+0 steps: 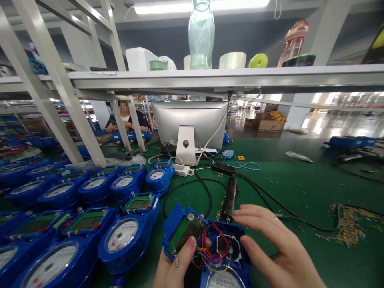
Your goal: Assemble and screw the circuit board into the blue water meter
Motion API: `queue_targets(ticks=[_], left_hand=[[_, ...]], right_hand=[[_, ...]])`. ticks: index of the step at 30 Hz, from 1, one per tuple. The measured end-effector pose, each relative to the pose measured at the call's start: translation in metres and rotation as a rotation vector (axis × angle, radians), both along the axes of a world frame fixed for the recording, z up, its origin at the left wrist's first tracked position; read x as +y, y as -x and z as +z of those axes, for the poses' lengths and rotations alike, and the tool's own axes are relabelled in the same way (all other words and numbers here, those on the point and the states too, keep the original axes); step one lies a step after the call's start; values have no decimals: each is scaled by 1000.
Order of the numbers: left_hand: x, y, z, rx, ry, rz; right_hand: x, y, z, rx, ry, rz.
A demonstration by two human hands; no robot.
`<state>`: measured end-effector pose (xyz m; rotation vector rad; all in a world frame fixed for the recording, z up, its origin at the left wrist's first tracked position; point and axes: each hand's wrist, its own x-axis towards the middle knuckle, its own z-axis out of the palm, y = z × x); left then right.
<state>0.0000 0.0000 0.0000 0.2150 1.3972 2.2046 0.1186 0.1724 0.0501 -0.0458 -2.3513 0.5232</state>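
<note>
My left hand point(175, 266) grips a blue plastic housing part with a green circuit board and grey display point(187, 232), tilted up, thumb on its front. Red, yellow and black wires point(214, 248) run from the board into the opened blue water meter point(246, 256) beside it. The meter's round dial point(225, 279) is cut off by the bottom edge. Over the meter's right side, my right hand point(279, 244) is open, fingers stretched; whether its thumb touches the case I cannot tell. Just beyond the fingertips lies a black electric screwdriver point(230, 196).
Rows of blue water meters point(123, 236) fill the left. A monitor point(190, 116) stands ahead beneath a shelf point(240, 78). Black cables point(288, 216) cross the green table, with a pile of small screw-like pieces point(351, 228) at right. A person point(126, 118) sits across.
</note>
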Motion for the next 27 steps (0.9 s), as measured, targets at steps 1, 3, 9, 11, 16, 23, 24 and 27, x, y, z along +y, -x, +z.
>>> queue_targets(ticks=[1, 3, 9, 11, 16, 23, 24, 27], left_hand=[[0, -1, 0, 3, -1, 19], [0, -1, -2, 1, 9, 42], [0, 4, -9, 17, -4, 19], [0, 8, -9, -4, -26, -30], [-1, 8, 2, -83, -127, -128], [-7, 9, 6, -93, -112, -59], [-9, 11, 4, -85, -91, -26], [-13, 13, -1, -28, -26, 66]], right_hand=[[-12, 4, 8, -6, -24, 66], [-30, 12, 22, -81, -50, 127], [-38, 27, 47, -340, 124, 138], [-32, 27, 52, -378, 208, 146], [-16, 30, 53, -494, 375, 92], [-14, 30, 49, -487, 580, 183], [-14, 29, 50, -482, 590, 197], [-15, 26, 53, -458, 521, 203]])
